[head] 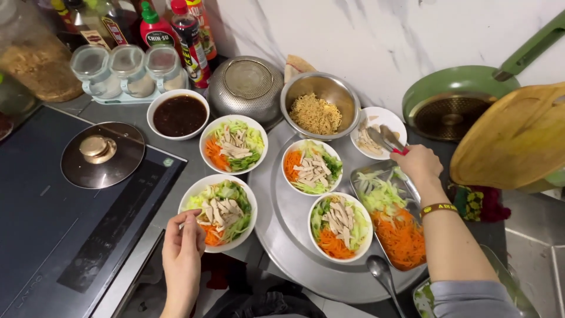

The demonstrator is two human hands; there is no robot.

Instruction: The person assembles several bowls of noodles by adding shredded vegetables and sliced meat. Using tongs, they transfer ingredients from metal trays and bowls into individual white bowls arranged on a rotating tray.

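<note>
My left hand (181,253) rests against the near rim of a white salad bowl (218,211) filled with lettuce, carrot and pale meat strips. My right hand (419,166) grips metal tongs (388,139) with red handles, their tips over a small white plate (382,131) of pale meat strips. Three more filled bowls stand nearby: one at the back (233,143), one in the middle (311,166) and one at the front right (339,225), the last two on a round metal tray (282,229).
A steel bowl of noodles (319,105), a bowl of dark sauce (178,113), a metal colander (247,85) and sauce bottles stand at the back. A steel tray of lettuce and carrot (393,221), a spoon (382,274), a green pan (453,106), a wooden board (518,138) and a cooktop with lid (103,153) surround them.
</note>
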